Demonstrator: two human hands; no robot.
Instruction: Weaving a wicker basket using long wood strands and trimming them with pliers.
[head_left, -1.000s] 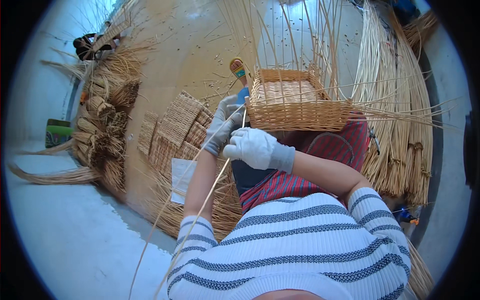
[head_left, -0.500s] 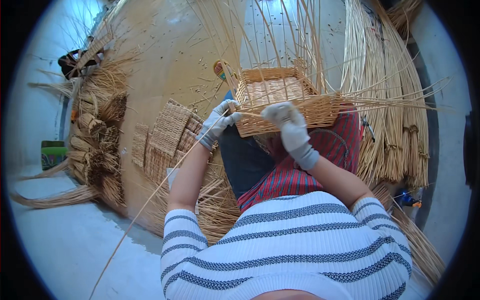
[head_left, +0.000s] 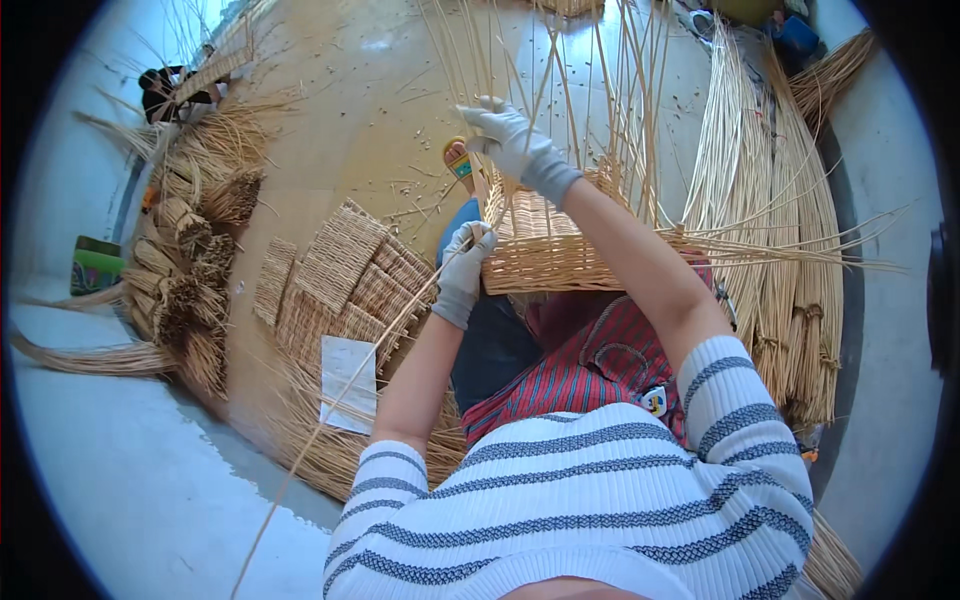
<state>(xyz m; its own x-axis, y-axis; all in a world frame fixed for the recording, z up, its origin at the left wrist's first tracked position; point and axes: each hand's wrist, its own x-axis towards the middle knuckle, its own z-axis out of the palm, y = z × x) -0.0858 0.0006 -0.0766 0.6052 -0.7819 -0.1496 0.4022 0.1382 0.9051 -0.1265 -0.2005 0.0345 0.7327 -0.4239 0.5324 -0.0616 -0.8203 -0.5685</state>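
Observation:
A half-woven wicker basket (head_left: 560,266) rests on my lap, with long upright stakes (head_left: 602,90) rising from its rim. My left hand (head_left: 464,268), in a pale work glove, is closed at the basket's left corner. From its fingers a long wicker strand (head_left: 300,458) trails down to the lower left. Beyond that corner my gloved right hand (head_left: 515,142) is raised above the basket's far left side. Its fingers are stretched out and apart, close to the leftmost stakes, and I see nothing held in them. My right forearm hides part of the basket.
Woven panels (head_left: 340,258) lie stacked on the floor at left, beside a white paper sheet (head_left: 348,382). Bundles of cut wicker (head_left: 190,285) line the left wall. Long pale strands (head_left: 745,190) lie at right. A green container (head_left: 97,266) stands far left.
My right hand has left the basket's near side and swung up and left across it, its fingers now spread. The left hand stays at the corner, still holding the strand.

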